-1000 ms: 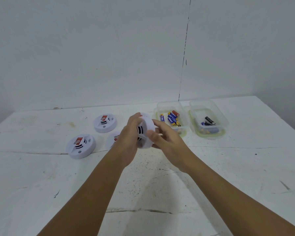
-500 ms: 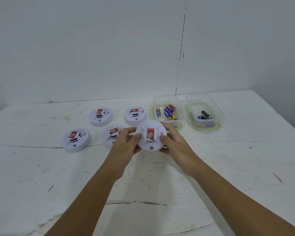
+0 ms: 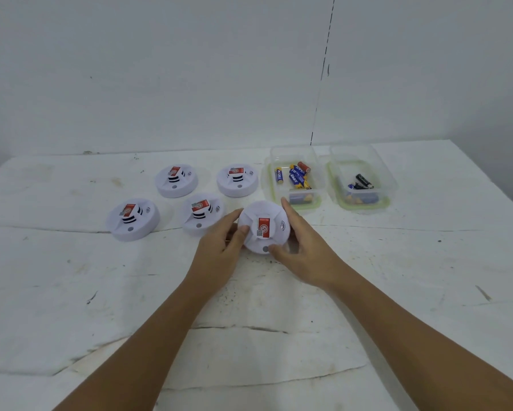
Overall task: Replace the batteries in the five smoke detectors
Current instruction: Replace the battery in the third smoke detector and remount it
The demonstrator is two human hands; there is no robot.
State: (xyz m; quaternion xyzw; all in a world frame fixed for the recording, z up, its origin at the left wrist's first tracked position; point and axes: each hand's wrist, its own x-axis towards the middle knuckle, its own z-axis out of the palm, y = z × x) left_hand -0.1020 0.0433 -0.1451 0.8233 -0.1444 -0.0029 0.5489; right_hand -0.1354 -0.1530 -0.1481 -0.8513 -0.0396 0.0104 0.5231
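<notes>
A round white smoke detector (image 3: 264,225) with a red label faces up between my two hands, at or just above the table. My left hand (image 3: 219,247) grips its left rim and my right hand (image 3: 302,250) its right rim. Several more white detectors lie face up behind and to the left: one (image 3: 200,213) just left of my left hand, one (image 3: 132,219) farther left, and two at the back (image 3: 176,180) (image 3: 237,180). A clear box (image 3: 295,197) holds blue, yellow and red batteries. A second clear box (image 3: 365,200) holds dark batteries.
The white table (image 3: 397,277) is scuffed, with cracks running across it. A white wall rises right behind the table's far edge. The table's right edge slants down at the far right. Both boxes sit at the back right, side by side.
Both hands turned the held detector from edge-on to face up and lowered it toward the table in front of the battery box. The view tilted down a little.
</notes>
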